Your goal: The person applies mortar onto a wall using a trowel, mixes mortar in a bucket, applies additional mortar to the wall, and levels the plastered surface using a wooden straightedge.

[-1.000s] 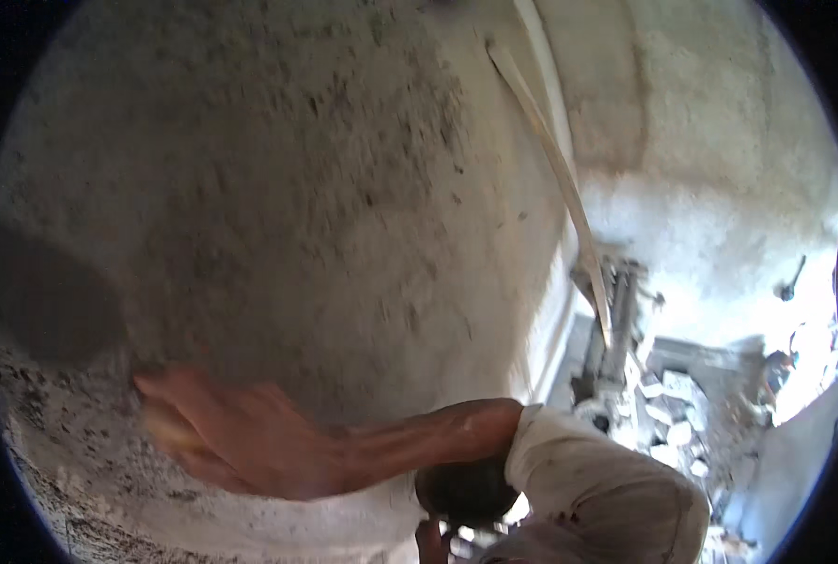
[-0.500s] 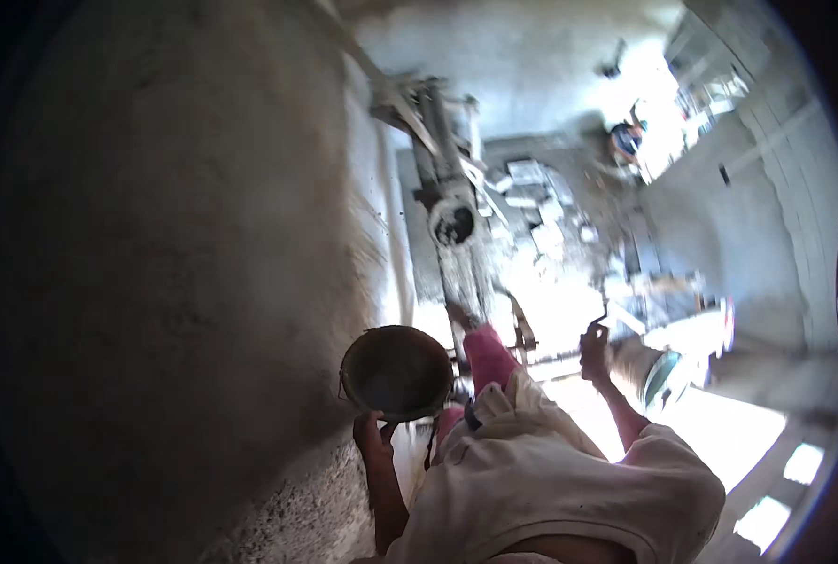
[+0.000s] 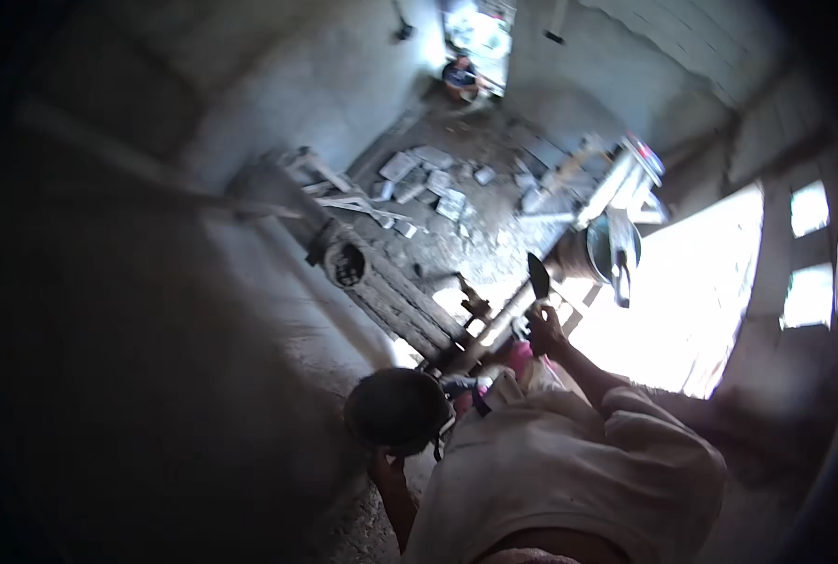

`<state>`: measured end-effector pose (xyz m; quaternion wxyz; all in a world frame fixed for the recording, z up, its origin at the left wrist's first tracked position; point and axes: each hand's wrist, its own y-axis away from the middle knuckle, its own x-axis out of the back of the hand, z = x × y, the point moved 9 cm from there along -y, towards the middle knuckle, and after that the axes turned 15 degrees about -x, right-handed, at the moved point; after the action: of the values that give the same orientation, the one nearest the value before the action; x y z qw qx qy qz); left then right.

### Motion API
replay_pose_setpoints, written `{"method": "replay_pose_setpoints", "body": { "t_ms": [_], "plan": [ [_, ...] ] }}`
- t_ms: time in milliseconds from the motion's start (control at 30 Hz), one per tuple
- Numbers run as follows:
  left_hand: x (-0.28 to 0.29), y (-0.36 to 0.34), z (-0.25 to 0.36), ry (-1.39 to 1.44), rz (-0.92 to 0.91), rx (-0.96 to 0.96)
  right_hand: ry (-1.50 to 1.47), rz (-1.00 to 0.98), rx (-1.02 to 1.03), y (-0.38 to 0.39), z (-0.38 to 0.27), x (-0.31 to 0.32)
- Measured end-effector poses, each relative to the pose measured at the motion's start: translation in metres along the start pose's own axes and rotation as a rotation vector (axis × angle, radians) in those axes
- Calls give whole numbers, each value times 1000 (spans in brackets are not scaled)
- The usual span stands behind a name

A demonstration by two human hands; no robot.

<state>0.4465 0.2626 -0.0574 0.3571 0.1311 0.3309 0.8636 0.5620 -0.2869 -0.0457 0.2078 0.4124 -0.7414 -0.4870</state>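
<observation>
In the head view, the left hand (image 3: pixel 388 466) supports a dark bowl (image 3: pixel 395 409) from its near rim, close to the wall (image 3: pixel 278 414) on the left; the fingers are partly hidden, so I cannot tell how far they wrap beneath. To carry it well, the bowl is best kept level, with the palm well under its weight (its inside is too dark to show what it holds). The right hand (image 3: pixel 545 329) is closed round the handle of a trowel (image 3: pixel 537 276), whose dark blade points to the far side, to the right of the bowl and well apart from it. A firm but loose-wristed grip should give the blade better control. A bucket (image 3: pixel 596 246) stands farther right, with a strip (image 3: pixel 620 265) across its mouth, so the trowel needs room there. Beyond the bowl run planks (image 3: pixel 400 305); careful footing near them seems wise.
</observation>
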Motion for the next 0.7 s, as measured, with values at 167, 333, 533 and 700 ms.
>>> {"method": "replay_pose_setpoints", "body": {
  "t_ms": [167, 333, 533, 700],
  "plan": [
    [-153, 79, 60, -1052, -731, -1115, 164, 2, 2, 22, -28, 83],
    [-225, 107, 52, -1034, -807, -1189, 515, -282, -92, 44, -49, 88],
    [-307, 84, -25, -510, -428, -185, 627, -448, 164, 9, -8, 83],
    [-385, 86, -75, -700, -705, -156, 817, -399, 540, 4, 13, 86]
  ]
}}
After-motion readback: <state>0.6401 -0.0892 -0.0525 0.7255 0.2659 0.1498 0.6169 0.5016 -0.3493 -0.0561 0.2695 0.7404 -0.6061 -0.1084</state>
